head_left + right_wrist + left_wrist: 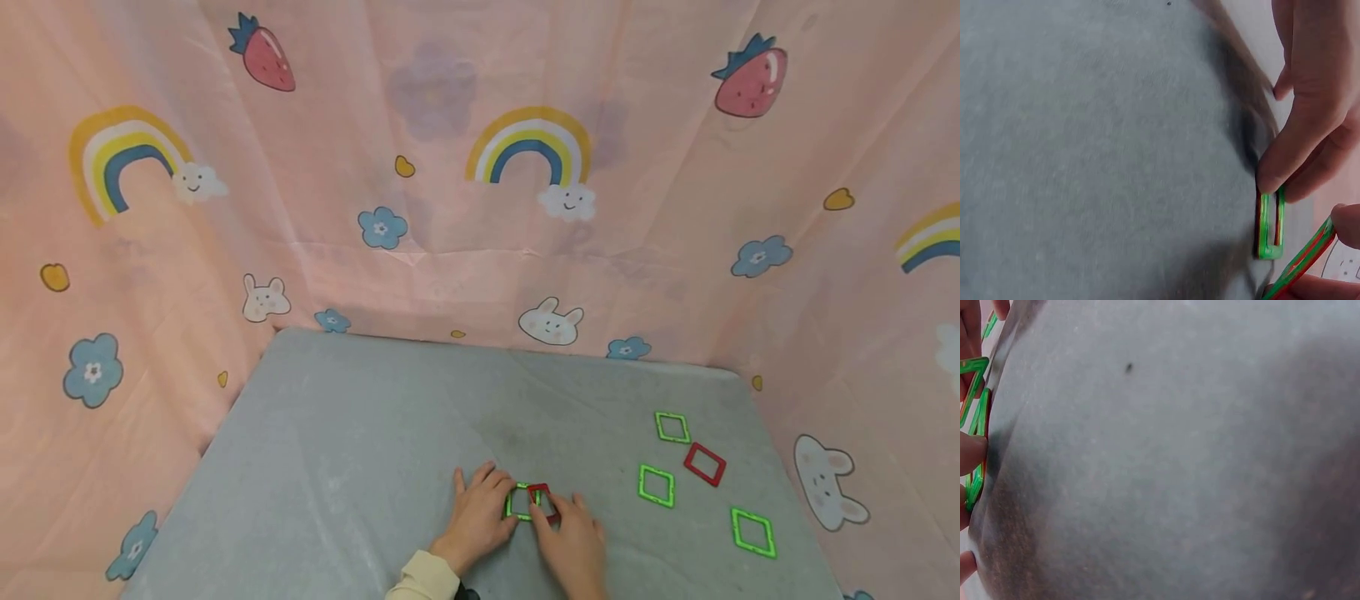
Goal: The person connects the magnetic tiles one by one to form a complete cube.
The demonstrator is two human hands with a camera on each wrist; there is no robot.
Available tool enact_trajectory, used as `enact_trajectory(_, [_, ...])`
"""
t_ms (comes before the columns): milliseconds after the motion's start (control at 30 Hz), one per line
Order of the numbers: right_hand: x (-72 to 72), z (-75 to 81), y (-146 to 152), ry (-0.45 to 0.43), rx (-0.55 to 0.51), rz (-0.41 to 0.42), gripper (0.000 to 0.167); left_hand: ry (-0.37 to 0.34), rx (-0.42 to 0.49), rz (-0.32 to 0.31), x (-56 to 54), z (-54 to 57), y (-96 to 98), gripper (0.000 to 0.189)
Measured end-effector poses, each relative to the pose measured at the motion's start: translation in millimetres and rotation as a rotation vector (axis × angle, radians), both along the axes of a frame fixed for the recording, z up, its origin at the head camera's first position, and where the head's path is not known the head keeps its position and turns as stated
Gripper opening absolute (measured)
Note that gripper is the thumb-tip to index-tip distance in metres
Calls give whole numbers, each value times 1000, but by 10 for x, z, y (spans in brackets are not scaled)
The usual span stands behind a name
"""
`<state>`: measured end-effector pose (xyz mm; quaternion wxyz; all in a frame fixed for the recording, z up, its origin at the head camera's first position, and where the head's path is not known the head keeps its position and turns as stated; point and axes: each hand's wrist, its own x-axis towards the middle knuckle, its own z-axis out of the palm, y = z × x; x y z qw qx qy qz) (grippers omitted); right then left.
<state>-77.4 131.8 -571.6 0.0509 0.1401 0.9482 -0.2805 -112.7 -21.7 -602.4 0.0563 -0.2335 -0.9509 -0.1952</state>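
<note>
My left hand (480, 512) holds a green square frame (519, 517) by its left side, with fingertips at the upper corner and thumb at the lower one. In the right wrist view this frame (1269, 253) lies flat on the grey cloth. To its right, my right hand (570, 537) pinches a red square frame (538, 487) between thumb and fingers. That red frame overlaps the green one's right side in the head view. Seen from the right wrist, the pinched frame (1300, 262) is tilted up from the cloth and shows green and red edges.
To the right on the grey cloth (337, 433) lie more square frames: a far green frame (658, 427), a red frame (697, 472), a nearer green frame (641, 482) and a green frame (753, 550) near the right edge. A pink patterned curtain (450, 283) surrounds the table.
</note>
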Motion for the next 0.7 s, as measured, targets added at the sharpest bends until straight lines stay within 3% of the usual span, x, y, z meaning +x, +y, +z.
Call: enact_trajectory(700, [-79,6,-127,-86,-39,-61,46,-4,33,7,9,41,3,38])
